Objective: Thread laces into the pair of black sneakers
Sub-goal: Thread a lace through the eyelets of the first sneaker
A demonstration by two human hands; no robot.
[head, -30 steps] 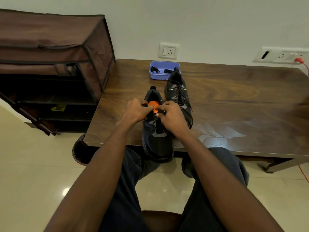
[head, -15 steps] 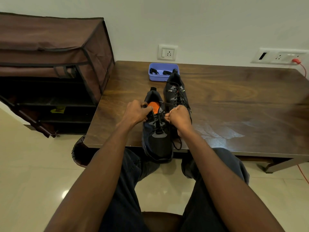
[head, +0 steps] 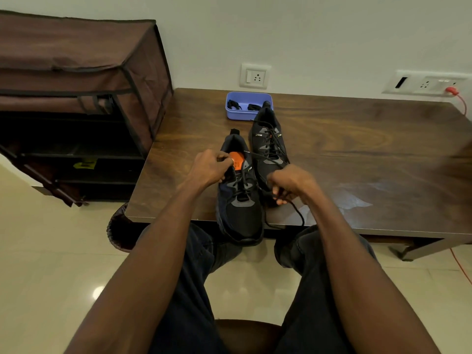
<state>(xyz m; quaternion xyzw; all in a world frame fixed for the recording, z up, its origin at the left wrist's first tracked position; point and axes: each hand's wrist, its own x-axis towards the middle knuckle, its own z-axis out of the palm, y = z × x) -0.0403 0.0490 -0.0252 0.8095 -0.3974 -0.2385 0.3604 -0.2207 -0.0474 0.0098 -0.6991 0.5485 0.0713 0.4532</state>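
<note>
A dark wooden worktop (head: pixel 357 154) carries everything, and places here are given from the near sneaker (head: pixel 240 200), which lies at the worktop's front edge with its toe hanging over toward the person's knees. To its left, off the worktop, stands a brown fabric shoe rack (head: pixel 76 80) with dark shelves. Just beside the near sneaker on its right and set further back lies the second sneaker (head: pixel 268 146), already laced. Behind both, against the wall, sits a small blue tray (head: pixel 249 116) holding two bundles of black laces (head: pixel 233 104); the second sneaker's heel touches or overlaps the tray's front corner, I cannot tell which. The near sneaker shows an orange insole (head: pixel 237 160) at its opening. The left hand (head: pixel 209 169) curls its fingers on the sneaker's collar beside the insole. The right hand (head: pixel 288 183), to the sneaker's right, has its grip closed around a black lace (head: pixel 265 162), which runs taut from the upper eyelets and loops slack below the hand over the worktop edge.
</note>
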